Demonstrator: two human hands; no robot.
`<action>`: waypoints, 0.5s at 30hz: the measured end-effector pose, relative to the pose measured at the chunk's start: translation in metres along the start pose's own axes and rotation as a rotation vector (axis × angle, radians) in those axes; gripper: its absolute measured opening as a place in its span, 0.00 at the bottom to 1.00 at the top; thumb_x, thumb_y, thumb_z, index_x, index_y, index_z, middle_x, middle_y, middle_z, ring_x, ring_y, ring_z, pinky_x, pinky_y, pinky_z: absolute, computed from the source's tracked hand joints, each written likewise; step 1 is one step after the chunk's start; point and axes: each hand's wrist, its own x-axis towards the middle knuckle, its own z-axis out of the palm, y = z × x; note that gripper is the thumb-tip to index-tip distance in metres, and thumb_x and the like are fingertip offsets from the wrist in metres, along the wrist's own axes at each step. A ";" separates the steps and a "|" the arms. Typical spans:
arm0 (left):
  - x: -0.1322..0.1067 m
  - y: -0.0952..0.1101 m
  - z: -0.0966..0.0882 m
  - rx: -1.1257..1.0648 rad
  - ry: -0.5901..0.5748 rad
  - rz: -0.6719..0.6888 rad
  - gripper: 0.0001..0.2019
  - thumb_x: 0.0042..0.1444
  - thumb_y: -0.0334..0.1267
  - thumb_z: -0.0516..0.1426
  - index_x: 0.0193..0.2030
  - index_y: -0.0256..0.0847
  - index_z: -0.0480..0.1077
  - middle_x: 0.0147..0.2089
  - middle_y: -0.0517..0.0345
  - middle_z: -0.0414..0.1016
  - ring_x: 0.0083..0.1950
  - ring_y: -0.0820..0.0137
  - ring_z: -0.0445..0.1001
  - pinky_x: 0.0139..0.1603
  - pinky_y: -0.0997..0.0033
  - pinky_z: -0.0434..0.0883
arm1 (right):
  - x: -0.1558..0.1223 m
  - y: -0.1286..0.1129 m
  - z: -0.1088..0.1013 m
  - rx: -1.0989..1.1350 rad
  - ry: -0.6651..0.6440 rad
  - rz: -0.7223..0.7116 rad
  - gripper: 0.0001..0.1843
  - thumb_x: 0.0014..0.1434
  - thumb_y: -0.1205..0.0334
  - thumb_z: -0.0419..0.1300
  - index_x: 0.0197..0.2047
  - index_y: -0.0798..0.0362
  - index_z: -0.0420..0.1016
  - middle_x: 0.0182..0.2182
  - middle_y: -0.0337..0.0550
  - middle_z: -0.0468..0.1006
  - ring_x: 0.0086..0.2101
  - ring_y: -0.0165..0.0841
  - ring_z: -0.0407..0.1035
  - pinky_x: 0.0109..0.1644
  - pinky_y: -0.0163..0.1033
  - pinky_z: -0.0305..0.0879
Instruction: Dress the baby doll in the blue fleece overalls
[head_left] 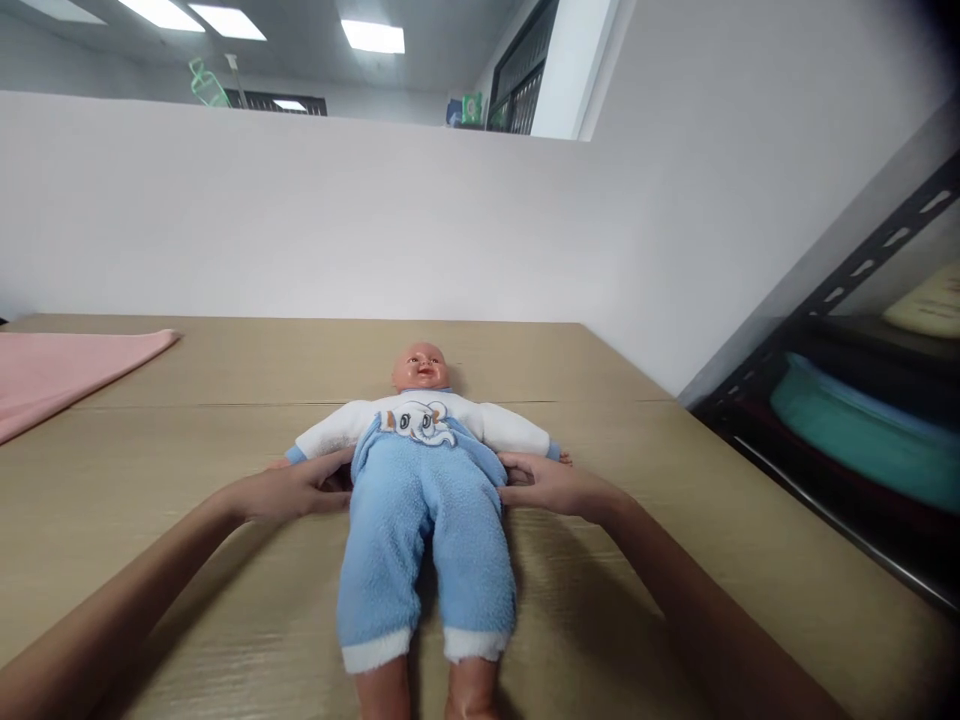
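Note:
A baby doll [421, 368] lies on its back on the table, head away from me and bare feet toward me. It wears a white top [514, 428] with blue cuffs and fluffy blue trousers [397, 500] with white hems and an elephant patch at the chest. At the left side of the waist, my left hand [304, 485] grips the trousers, its fingertips partly hidden by the cloth. My right hand [555, 485] has hold of the opposite side at the same height, fingertips likewise partly hidden. Both doll arms are stretched out sideways.
A folded pink cloth [67, 375] lies on the left of the wooden table [247, 360]. Behind it rises a white partition wall [315, 220]. To the right, a black metal shelf [757, 385] holds a teal item [862, 430] and a cream item [930, 302].

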 end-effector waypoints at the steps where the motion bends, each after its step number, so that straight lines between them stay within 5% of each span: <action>1: 0.002 -0.001 0.002 0.024 -0.024 -0.014 0.28 0.56 0.45 0.76 0.64 0.50 0.84 0.55 0.52 0.91 0.58 0.49 0.88 0.57 0.61 0.84 | -0.001 0.000 0.000 0.009 -0.022 -0.016 0.18 0.58 0.50 0.80 0.48 0.49 0.91 0.43 0.47 0.90 0.47 0.51 0.85 0.54 0.51 0.81; 7: 0.009 0.001 0.012 0.025 -0.016 0.031 0.26 0.62 0.57 0.71 0.65 0.53 0.84 0.71 0.53 0.83 0.77 0.43 0.73 0.81 0.45 0.68 | 0.002 0.002 0.006 -0.074 -0.019 0.013 0.20 0.62 0.44 0.75 0.50 0.49 0.88 0.48 0.49 0.90 0.52 0.51 0.83 0.61 0.53 0.80; 11: 0.010 -0.005 0.023 -0.096 0.041 0.008 0.28 0.64 0.59 0.69 0.68 0.55 0.82 0.77 0.56 0.78 0.81 0.41 0.68 0.85 0.42 0.62 | 0.003 0.004 0.016 -0.099 0.064 0.029 0.17 0.65 0.48 0.73 0.51 0.48 0.88 0.46 0.46 0.89 0.51 0.50 0.81 0.64 0.52 0.77; 15: 0.016 -0.024 0.040 -0.299 0.189 0.039 0.26 0.64 0.58 0.70 0.67 0.54 0.83 0.74 0.50 0.81 0.81 0.41 0.70 0.80 0.43 0.68 | 0.008 0.011 0.033 0.000 0.247 0.012 0.07 0.61 0.53 0.73 0.42 0.43 0.89 0.41 0.41 0.89 0.51 0.51 0.81 0.63 0.51 0.77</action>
